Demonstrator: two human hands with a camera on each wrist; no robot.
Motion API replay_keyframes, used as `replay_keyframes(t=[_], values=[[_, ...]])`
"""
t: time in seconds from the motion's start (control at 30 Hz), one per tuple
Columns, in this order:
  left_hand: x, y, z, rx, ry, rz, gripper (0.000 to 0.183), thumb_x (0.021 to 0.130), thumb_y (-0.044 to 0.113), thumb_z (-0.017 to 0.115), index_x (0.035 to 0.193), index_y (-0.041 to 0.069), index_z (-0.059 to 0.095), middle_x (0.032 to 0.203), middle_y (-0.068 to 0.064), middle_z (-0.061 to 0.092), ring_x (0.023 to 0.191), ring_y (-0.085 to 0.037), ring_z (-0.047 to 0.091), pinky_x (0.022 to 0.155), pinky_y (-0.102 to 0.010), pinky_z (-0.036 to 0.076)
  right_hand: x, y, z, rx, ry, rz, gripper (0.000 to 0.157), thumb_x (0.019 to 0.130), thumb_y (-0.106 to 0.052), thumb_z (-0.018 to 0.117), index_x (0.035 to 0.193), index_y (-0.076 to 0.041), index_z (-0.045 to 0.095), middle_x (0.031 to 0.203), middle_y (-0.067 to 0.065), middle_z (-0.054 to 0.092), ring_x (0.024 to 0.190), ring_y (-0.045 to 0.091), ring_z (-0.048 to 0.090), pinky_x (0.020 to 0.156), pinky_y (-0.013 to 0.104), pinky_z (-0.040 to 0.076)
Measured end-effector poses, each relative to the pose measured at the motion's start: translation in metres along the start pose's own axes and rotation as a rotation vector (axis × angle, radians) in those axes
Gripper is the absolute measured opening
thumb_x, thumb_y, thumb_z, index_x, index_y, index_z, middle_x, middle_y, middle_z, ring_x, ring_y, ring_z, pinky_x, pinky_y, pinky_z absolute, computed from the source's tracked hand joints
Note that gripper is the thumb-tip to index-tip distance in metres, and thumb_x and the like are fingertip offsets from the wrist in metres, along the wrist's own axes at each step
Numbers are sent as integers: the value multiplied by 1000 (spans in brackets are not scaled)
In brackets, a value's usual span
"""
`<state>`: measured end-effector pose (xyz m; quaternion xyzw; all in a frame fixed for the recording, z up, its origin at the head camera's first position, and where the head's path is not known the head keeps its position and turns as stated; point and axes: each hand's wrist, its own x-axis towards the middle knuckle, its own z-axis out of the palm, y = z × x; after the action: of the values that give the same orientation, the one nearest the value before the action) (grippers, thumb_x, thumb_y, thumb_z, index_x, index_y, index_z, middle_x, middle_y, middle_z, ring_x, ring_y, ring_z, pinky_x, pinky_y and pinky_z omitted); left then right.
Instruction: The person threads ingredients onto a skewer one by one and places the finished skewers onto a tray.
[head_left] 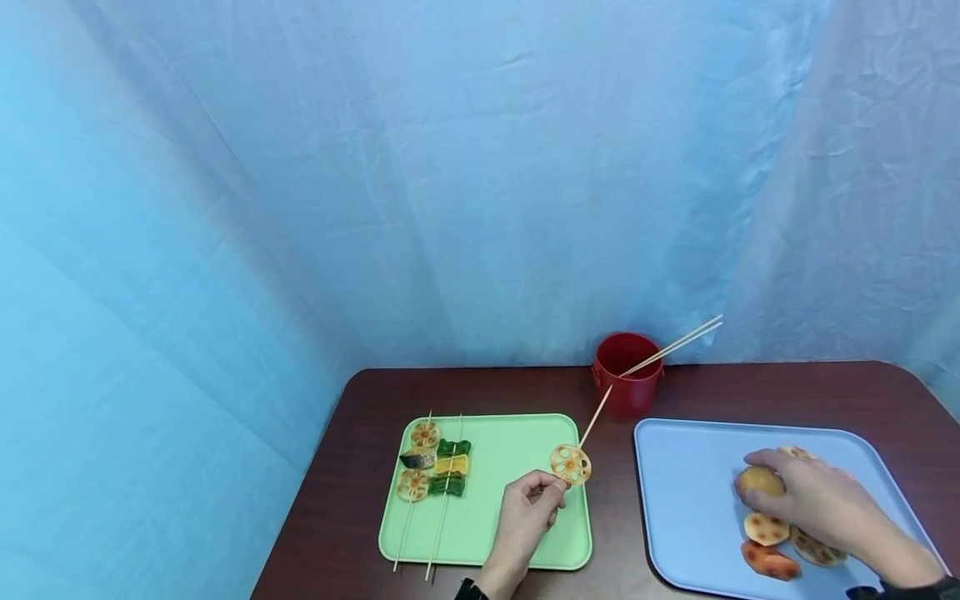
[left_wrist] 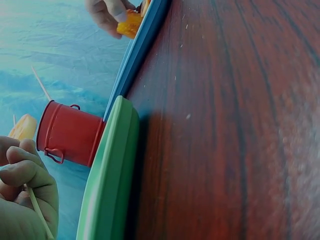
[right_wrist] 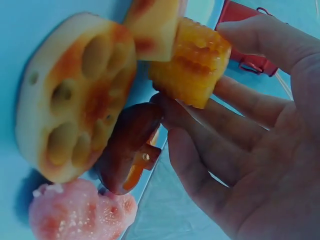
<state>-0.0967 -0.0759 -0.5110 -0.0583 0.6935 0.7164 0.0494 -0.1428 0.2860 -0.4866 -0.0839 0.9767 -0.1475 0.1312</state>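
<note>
My left hand (head_left: 523, 518) pinches a bamboo skewer (head_left: 597, 415) over the right part of the green tray (head_left: 517, 433). One lotus root slice (head_left: 571, 464) is threaded on it, just above the fingertips, with the pointed end sticking out beyond. Over the blue tray (head_left: 690, 500), my right hand (head_left: 832, 507) grips a yellow piece of corn (right_wrist: 192, 65) between thumb and fingers. Around it in the right wrist view lie a thick lotus root slice (right_wrist: 80, 100), a brown glossy piece (right_wrist: 131, 145) and a pink lumpy piece (right_wrist: 80, 212).
Two loaded skewers lie at the green tray's left: one with lotus slices (head_left: 412, 485), one with green and yellow pieces (head_left: 452, 465). A red bucket (head_left: 630, 392) holding thin sticks (head_left: 682, 342) stands at the back. An orange-red piece (head_left: 770, 561) lies on the blue tray.
</note>
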Motion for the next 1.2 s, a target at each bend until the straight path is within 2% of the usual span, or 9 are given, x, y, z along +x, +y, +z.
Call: replay_keyframes(t=[0.3,0.43,0.57,0.63,0.8,0.9,1.0,1.1,1.2], values=[[0,-4,0,2,-6,6,27,88,21,67,89,-6,67,66,3,58,50,-4,43,45,-16,30,-4,0,-5,163,107,4,80,84,-60,60,127,6,57,106,24,66,78,29,62,62,45,50],[-1,-4,-1,-1,-6,2,28,88,21,67,90,-7,67,66,3,59,50,-4,43,44,-16,30,-8,-1,-6,313,120,15,79,90,-59,53,133,7,50,115,29,62,91,39,64,66,46,53],[-1,-6,-1,-4,-8,-14,27,87,22,67,89,-5,68,66,3,59,50,-4,43,44,-16,30,-8,-5,-8,465,110,56,79,92,-59,48,134,8,42,127,36,51,110,50,52,75,51,52],[-1,-6,-1,-3,-10,-16,28,88,23,67,90,-5,68,66,3,58,50,-4,43,44,-17,30,-7,-7,-9,504,97,87,78,93,-58,47,133,8,39,128,37,49,111,50,52,76,51,51],[-2,-6,-1,-6,-6,-7,29,88,21,67,91,-8,67,66,2,57,50,-4,42,44,-17,30,-3,-16,-12,619,15,172,84,93,-62,44,140,7,30,135,37,44,100,35,61,79,48,44],[-3,-7,1,-19,0,-5,27,88,19,67,91,-8,67,66,2,57,50,-5,42,44,-17,30,0,-23,-10,750,-22,189,88,93,-62,44,147,5,24,143,35,36,105,32,59,86,49,45],[-4,-8,2,-32,-2,-8,26,88,17,67,91,-9,66,66,1,56,49,-5,42,44,-16,31,2,-30,-6,887,-34,176,89,93,-60,45,149,5,21,146,31,33,107,14,57,90,39,49],[-5,-8,2,-42,-12,-13,27,87,18,68,90,-9,66,66,1,57,49,-5,42,44,-16,31,5,-37,-3,1030,-42,153,87,95,-54,46,150,8,17,144,27,34,100,-6,52,89,29,49],[-6,-8,4,-44,-26,-5,28,87,18,68,90,-9,66,66,1,57,49,-5,42,44,-16,31,8,-45,-2,1154,-51,143,88,96,-51,46,150,10,13,143,25,31,94,-13,49,87,23,48]])
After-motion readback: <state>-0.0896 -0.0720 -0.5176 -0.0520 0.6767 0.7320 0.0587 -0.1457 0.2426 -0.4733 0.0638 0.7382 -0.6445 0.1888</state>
